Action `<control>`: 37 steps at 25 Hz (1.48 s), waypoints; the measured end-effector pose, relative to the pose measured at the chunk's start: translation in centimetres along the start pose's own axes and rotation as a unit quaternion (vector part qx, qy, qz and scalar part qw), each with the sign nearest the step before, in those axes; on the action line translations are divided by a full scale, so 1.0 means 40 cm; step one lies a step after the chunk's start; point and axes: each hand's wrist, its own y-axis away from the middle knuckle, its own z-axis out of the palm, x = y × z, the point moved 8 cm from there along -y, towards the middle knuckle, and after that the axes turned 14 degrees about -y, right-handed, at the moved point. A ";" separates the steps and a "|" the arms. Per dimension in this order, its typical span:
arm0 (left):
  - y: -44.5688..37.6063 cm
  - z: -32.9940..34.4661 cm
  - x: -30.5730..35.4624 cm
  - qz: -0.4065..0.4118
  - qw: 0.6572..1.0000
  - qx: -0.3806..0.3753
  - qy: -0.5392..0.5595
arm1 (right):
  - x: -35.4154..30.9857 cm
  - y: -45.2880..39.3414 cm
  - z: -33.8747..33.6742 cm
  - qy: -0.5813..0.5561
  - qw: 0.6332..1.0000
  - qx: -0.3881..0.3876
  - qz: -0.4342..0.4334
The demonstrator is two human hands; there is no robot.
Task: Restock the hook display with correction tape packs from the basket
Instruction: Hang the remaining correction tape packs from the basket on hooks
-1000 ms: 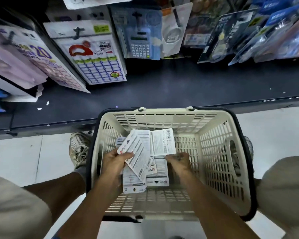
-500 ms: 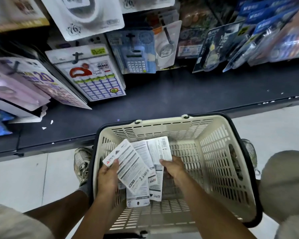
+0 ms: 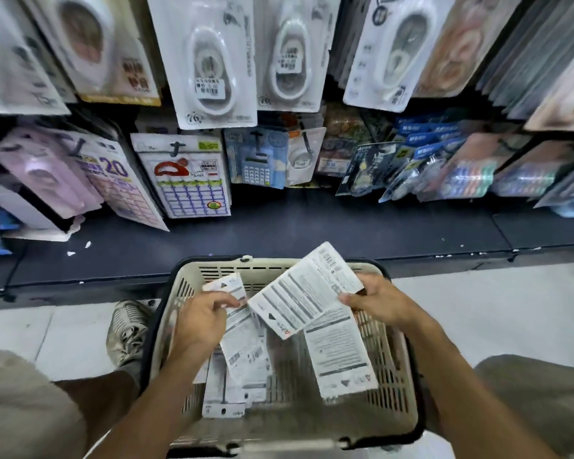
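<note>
since the earlier frame i see both hands have come up from the basket floor and parted, splitting the cards. my left hand [image 3: 202, 321] pinches white printed correction tape packs [image 3: 242, 342] at centre frame; my right hand [image 3: 380, 303] pinches two more white packs [image 3: 307, 296], fanned above the cream slotted plastic basket [image 3: 391, 389]. hanging blister packs of white correction tape [image 3: 212, 61] fill the top of the frame.

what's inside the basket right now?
Inside the basket: a pile of white correction tape packs, printed backs up. The left hand and right hand each grip packs above it. The pile's depth is hidden.
</note>
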 end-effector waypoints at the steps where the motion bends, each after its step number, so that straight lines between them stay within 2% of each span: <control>1: -0.003 -0.016 0.023 -0.007 1.000 -0.018 0.006 | -0.074 0.013 -0.017 0.005 0.999 -0.022 -0.024; 4: 0.027 -0.074 0.129 0.008 0.980 -0.108 0.164 | -0.283 0.055 -0.036 0.026 0.991 -0.122 -0.046; 7: 0.100 -0.158 0.301 0.114 0.944 -0.199 0.235 | -0.422 0.100 -0.036 0.039 0.974 -0.223 -0.018; 8: 0.137 -0.184 0.367 0.166 0.914 -0.235 0.285 | -0.449 0.115 -0.038 0.044 0.969 -0.242 -0.005; 9: 0.148 -0.202 0.401 0.186 0.883 -0.257 0.347 | -0.470 0.126 -0.042 0.052 0.966 -0.255 0.005; 11: 0.140 -0.244 0.454 0.176 0.861 -0.269 0.395 | -0.503 0.142 -0.057 0.054 0.965 -0.255 0.007; 13: 0.170 -0.275 0.516 0.172 0.852 -0.340 0.360 | -0.529 0.141 -0.084 0.010 0.973 -0.229 0.005; 15: 0.178 -0.280 0.542 0.132 0.857 -0.391 0.308 | -0.555 0.133 -0.110 -0.038 0.980 -0.194 -0.011; 18: 0.156 -0.312 0.584 0.107 0.853 -0.356 0.367 | -0.600 0.123 -0.126 -0.108 0.978 -0.172 -0.051; 21: 0.125 -0.365 0.594 0.098 0.867 -0.279 0.401 | -0.614 0.144 -0.139 -0.148 0.971 -0.185 -0.018; 23: 0.099 -0.414 0.575 0.107 0.883 -0.207 0.408 | -0.641 0.169 -0.195 -0.102 0.987 -0.110 -0.053; 25: 0.088 -0.444 0.561 0.107 0.907 -0.147 0.379 | -0.698 0.205 -0.277 -0.089 0.981 0.023 -0.173; 27: 0.101 -0.449 0.571 0.111 0.914 -0.128 0.367 | -0.785 0.281 -0.314 -0.114 0.918 0.107 -0.365; 29: 0.120 -0.430 0.598 0.114 0.904 -0.149 0.384 | -0.846 0.365 -0.273 -0.019 0.841 0.100 -0.531; 30: 0.124 -0.421 0.607 0.113 0.894 -0.158 0.403 | -0.850 0.388 -0.231 0.053 0.808 0.087 -0.581; 32: 0.131 -0.415 0.620 0.105 0.870 -0.171 0.451 | -0.819 0.383 -0.158 0.179 0.774 0.097 -0.600; 34: 0.135 -0.415 0.634 0.107 0.849 -0.186 0.484 | -0.779 0.360 -0.107 0.287 0.749 0.124 -0.584; 35: 0.138 -0.416 0.640 0.115 0.848 -0.185 0.484 | -0.760 0.348 -0.087 0.309 0.754 0.107 -0.569; 36: 0.140 -0.421 0.644 0.124 0.851 -0.174 0.480 | -0.746 0.332 -0.080 0.290 0.779 0.079 -0.551; 37: 0.138 -0.426 0.645 0.131 0.854 -0.157 0.479 | -0.741 0.316 -0.091 0.214 0.825 0.056 -0.521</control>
